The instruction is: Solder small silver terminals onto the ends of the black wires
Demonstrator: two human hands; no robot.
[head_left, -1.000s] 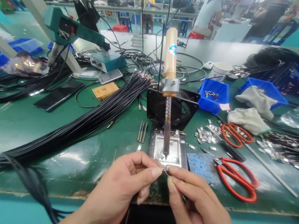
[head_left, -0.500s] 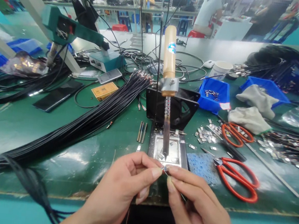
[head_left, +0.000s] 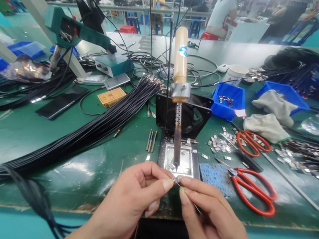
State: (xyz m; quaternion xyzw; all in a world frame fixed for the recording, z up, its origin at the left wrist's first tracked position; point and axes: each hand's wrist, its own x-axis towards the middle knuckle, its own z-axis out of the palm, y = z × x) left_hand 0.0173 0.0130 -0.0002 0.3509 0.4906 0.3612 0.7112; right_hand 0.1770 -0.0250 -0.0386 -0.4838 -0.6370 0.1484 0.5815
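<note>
Just below the soldering iron's tip, my two hands meet fingertip to fingertip. My left hand (head_left: 137,199) is closed in a pinch on a small silvery metal connector (head_left: 177,180). My right hand (head_left: 213,220) is pinched too, its fingertips against the connector's other side, with a thin solder wire (head_left: 197,208) showing below its fingers. The soldering iron (head_left: 177,145), with a wooden handle, is clamped upright, tip down over a shallow metal tray (head_left: 166,163) holding small metal pieces. Fingers cover most of what I hold.
A bundle of black cables (head_left: 87,133) lies to the left. At right are a blue sponge (head_left: 216,178), red-handled scissors (head_left: 252,190), loose metal connectors (head_left: 219,144) and a blue bin (head_left: 229,101). A black fan (head_left: 198,116) stands behind the iron. People are in the background.
My right hand has shifted very slightly to the right, and a little more of the connector shows between my fingertips. My left hand stays in place.
</note>
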